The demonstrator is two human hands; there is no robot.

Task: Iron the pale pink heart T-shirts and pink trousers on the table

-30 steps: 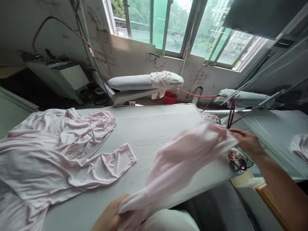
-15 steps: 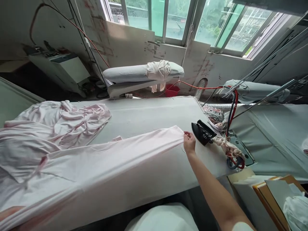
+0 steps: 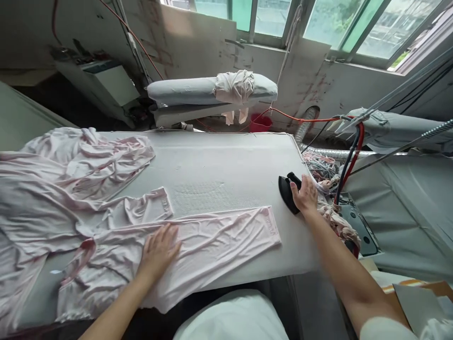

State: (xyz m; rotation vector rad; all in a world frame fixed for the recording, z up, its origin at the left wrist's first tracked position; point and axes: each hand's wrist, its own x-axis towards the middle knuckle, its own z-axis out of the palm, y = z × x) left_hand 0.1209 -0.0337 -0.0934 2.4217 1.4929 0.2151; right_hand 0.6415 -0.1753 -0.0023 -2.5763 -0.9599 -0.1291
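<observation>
A pale pink garment (image 3: 226,241) lies on the white padded ironing table, one long leg or sleeve stretched to the right with its hemmed end flat. My left hand (image 3: 160,248) rests on it with fingers spread, palm down on the wrinkled cloth. To the right, my right hand (image 3: 305,194) is closed around the handle of a black iron (image 3: 288,194), which sits on the table beyond the hem. Part of the handle is hidden under my fingers. More of the pink cloth is bunched at the left.
The ironing table (image 3: 212,160) reaches back to a padded sleeve board (image 3: 184,90) with cloth tied round it. Red and black hoses (image 3: 350,160) run down beside the iron. A red bucket (image 3: 261,123) stands behind, and a cardboard box (image 3: 421,302) is at the lower right.
The stretched cloth has been let go and now lies flat on the table. My left hand has come onto it from the lower left, and my right hand has moved from its end to the iron.
</observation>
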